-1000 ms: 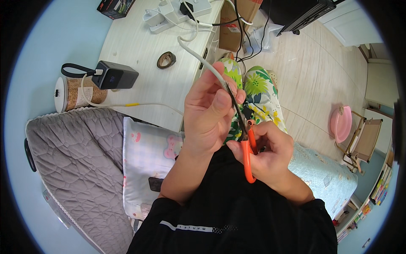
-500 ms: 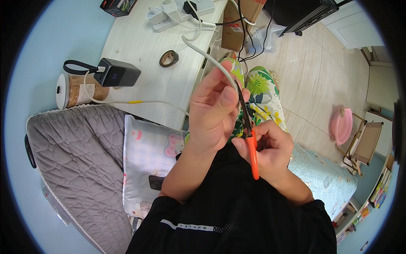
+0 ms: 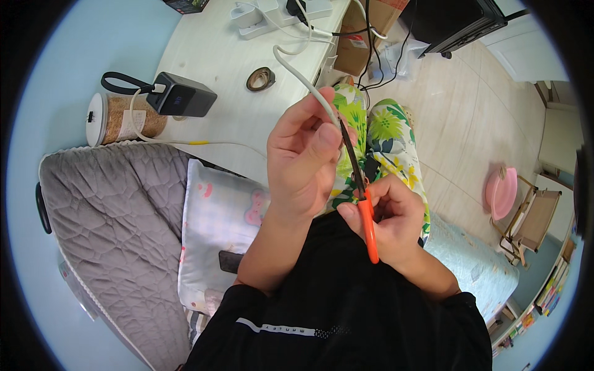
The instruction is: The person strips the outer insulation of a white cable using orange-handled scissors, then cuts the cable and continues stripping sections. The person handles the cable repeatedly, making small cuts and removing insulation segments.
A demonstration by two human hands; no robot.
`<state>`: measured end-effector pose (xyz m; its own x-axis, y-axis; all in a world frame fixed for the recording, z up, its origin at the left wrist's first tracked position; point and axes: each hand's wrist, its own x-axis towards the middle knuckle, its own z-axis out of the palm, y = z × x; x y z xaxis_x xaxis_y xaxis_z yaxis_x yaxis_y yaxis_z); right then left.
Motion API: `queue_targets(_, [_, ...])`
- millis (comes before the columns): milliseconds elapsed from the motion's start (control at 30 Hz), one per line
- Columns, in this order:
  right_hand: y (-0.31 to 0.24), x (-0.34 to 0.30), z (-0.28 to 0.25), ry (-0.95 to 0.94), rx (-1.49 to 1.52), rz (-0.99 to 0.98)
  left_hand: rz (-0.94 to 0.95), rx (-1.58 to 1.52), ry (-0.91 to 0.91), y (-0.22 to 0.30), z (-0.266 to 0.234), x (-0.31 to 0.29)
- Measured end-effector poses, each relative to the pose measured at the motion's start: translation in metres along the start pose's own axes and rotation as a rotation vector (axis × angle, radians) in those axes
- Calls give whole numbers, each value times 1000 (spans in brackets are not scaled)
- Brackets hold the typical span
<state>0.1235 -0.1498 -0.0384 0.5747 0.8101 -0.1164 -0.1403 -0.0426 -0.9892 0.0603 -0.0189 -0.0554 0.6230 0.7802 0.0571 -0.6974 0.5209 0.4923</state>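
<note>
My left hand (image 3: 303, 157) is closed on a thick white cable (image 3: 302, 75), holding it up between thumb and fingers above my lap. From there the cable runs up toward the table. Scissors (image 3: 366, 224) with orange handles and dark blades are gripped in my right hand (image 3: 396, 216), which is closed round the handles. Their blade tips reach the cable beside my left fingertips; whether the blades touch or straddle it I cannot tell. The cable's lower end is hidden behind my left hand.
On the white table (image 3: 216, 52) lie a roll of dark tape (image 3: 260, 80), a grey power bank (image 3: 185, 96) with a cable plugged in, and a white power strip (image 3: 278, 18). A jar (image 3: 133, 117) stands by the wall. A phone (image 3: 229, 261) lies on the pillow (image 3: 210, 216). Right stands a pink basin (image 3: 501, 193).
The view has shifted slightly, so the table and its things sit farther right and a little higher. My left hand is slightly farther left; both grips look the same.
</note>
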Motion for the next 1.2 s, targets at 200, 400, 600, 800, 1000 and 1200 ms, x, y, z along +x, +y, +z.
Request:
queue_targets(200, [-2,2,3,-6,10,-38,9,17,-27,7,-2,2])
queue_targets(400, [-9,15,4,89,-41,132,8,-19,-49,26,-12,4])
queue_targets(600, [9,65,12,-10,-438,97,84,114,35,53,-11,-4])
queue_targets(800, [41,96,52,-164,-828,-286,125,304,19,82,-6,-17])
queue_targets(1000, [61,117,107,-223,-874,-329,107,249,65,89,-6,-22])
queue_targets(1200, [77,131,118,-226,-738,-450,102,297,83,79,5,-24])
